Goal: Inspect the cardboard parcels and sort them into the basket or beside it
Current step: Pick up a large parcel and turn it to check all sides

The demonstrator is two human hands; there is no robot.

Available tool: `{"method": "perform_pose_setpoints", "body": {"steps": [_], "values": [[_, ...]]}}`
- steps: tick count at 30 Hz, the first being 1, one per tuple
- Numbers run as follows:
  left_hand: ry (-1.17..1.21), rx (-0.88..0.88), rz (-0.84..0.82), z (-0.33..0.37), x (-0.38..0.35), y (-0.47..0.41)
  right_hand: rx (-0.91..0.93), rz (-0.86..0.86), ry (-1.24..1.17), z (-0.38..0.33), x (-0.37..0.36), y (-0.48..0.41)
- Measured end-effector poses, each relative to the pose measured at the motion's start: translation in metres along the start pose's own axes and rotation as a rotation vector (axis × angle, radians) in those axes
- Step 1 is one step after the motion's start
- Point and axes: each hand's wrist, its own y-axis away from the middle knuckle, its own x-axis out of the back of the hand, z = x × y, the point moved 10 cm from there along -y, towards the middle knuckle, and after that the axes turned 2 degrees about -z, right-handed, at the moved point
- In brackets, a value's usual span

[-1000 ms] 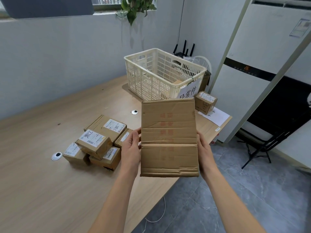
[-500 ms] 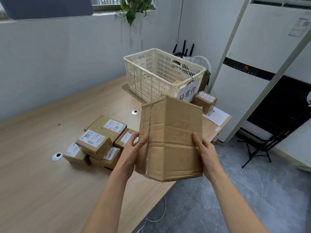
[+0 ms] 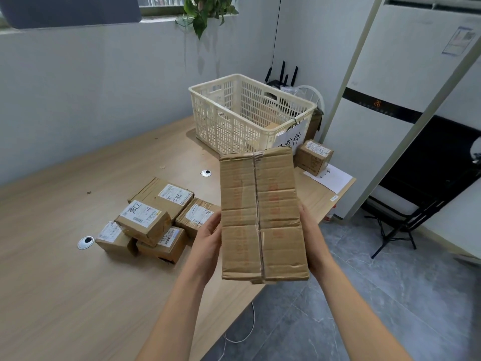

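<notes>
The left hand (image 3: 208, 244) grips the left edge of a flat cardboard parcel (image 3: 263, 214). The right hand (image 3: 311, 241) holds the opposite edge, with most of its fingers hidden behind the box. Between them the parcel hangs in the air over the near edge of the table (image 3: 78, 295), its taped seam turned up toward the person. To me that reads as inspection under way, so this one is not yet sorted.

Just left of the hands, a pile of labelled parcels (image 3: 153, 222) lies on the table, five as far as I can count, and all of them look unsorted. At the far end, the white basket (image 3: 221, 118) shows at least one brown box inside. One small parcel (image 3: 313, 157) sits just beside the basket on a paper sheet (image 3: 331, 178). I'd judge the sorting begun, with most of it left to do.
</notes>
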Motion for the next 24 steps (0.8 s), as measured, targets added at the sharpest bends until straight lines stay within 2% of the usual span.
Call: {"method": "perform_pose_setpoints", "body": {"steps": [3, 7, 11, 14, 17, 21, 24], "values": [[-0.018, 0.05, -0.074, -0.006, -0.008, -0.001, -0.005, -0.042, -0.109, -0.006, -0.004, 0.007], [-0.009, 0.155, -0.149, -0.013, -0.022, 0.003, -0.154, -0.089, -0.293, 0.009, -0.007, 0.014], [-0.018, 0.175, -0.044, -0.02, -0.01, -0.004, -0.237, -0.232, -0.393, 0.004, -0.01, 0.02], [0.014, 0.155, 0.073, -0.014, 0.001, -0.005, -0.194, -0.29, -0.259, 0.004, -0.002, 0.019], [-0.019, 0.071, 0.172, -0.004, 0.007, -0.001, -0.165, -0.192, -0.121, 0.007, 0.011, 0.011], [-0.027, -0.059, 0.289, 0.012, 0.017, 0.005, -0.074, 0.079, -0.026, 0.01, 0.038, 0.003], [-0.048, -0.14, 0.269, 0.022, 0.01, 0.008, -0.09, 0.147, -0.062, 0.022, 0.038, -0.002]]}}
